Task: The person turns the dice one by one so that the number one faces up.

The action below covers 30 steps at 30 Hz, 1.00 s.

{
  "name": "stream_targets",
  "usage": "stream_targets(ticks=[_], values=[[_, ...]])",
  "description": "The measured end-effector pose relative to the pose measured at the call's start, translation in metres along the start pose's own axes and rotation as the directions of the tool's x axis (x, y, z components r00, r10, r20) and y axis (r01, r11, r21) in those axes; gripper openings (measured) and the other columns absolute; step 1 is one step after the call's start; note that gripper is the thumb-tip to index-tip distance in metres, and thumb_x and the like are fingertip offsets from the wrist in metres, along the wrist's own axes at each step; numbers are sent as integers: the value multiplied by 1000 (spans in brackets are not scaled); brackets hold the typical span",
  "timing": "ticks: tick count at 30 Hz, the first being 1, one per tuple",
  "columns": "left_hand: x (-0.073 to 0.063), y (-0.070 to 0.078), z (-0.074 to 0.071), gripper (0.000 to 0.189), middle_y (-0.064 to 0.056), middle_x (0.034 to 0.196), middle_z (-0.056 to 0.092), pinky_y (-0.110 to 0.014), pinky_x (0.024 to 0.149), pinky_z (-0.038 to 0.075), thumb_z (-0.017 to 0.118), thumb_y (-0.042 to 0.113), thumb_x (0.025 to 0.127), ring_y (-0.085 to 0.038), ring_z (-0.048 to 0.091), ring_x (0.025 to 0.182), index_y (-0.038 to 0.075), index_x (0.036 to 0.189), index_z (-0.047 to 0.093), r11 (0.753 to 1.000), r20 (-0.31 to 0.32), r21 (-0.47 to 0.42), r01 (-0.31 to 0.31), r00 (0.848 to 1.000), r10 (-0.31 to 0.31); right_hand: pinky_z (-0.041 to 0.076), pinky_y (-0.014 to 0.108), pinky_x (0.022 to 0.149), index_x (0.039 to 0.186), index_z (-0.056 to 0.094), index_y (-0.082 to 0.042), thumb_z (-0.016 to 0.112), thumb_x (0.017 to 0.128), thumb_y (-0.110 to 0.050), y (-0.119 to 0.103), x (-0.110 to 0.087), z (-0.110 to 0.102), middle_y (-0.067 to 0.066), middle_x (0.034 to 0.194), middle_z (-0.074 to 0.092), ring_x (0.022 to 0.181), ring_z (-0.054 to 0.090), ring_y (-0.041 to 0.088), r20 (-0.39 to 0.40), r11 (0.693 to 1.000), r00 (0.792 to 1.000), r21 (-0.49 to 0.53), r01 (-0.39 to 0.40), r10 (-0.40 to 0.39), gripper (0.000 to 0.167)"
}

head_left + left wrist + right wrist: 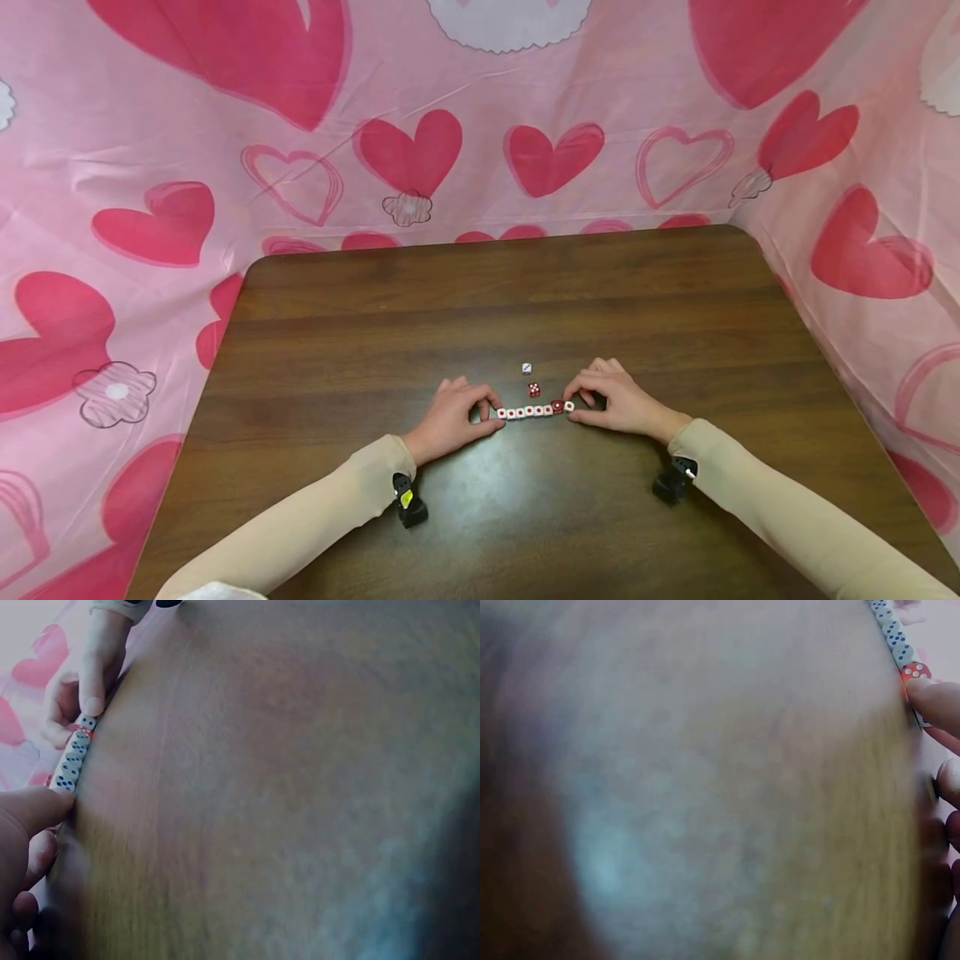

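A row of dice (529,411) lies on the wooden table, several white ones with a red die (557,407) second from the right end. At the row's left end, my left hand (457,417) pinches the last white die (502,413) between thumb and forefinger. My right hand (617,398) pinches the white die (569,407) at the right end the same way. In the right wrist view the right thumb (937,697) partly covers the end die beside the red one. Blue pips mark the white dice's near sides in the left wrist view.
Behind the row sit a loose red die (533,389) and, farther back, a loose white die (527,368). The brown table (480,308) has rounded far corners. Pink heart-patterned cloth (480,100) hangs around its back and sides.
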<state>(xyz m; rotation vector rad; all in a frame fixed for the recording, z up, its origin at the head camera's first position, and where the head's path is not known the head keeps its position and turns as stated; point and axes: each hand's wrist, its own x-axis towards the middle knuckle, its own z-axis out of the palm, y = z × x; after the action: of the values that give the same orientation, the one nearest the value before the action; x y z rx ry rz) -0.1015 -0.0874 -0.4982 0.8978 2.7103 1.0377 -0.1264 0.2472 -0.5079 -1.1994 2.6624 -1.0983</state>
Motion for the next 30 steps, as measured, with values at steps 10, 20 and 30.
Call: stream_targets(ticks=[10,20,30], values=[[0,3,1,20,19,73,55,-32,79,29,85,31,88,-5,36,72,23,97,68,1000,-31,-6,1,1000,-1,24,33,83,95,65,-26,90,81,-22,-1,2,-2,-14,74,48,80,38,3,-3,1000,1000,27,-15,15,29],[0,6,1,18,15,73,56,-32,79,28,83,30,90,-6,36,72,22,98,68,1000,-31,-4,17,999,-17,24,33,83,97,65,-26,88,83,-20,-2,1,-2,-15,74,48,80,38,3,-5,999,1000,33,-24,24,27],[1,5,2,19,15,72,56,-32,79,28,83,30,90,-5,36,72,21,98,69,1000,-34,1,16,999,-16,24,33,83,98,66,-29,89,82,-23,1,1,0,-17,73,47,79,37,3,-7,1000,1000,12,-27,27,29]])
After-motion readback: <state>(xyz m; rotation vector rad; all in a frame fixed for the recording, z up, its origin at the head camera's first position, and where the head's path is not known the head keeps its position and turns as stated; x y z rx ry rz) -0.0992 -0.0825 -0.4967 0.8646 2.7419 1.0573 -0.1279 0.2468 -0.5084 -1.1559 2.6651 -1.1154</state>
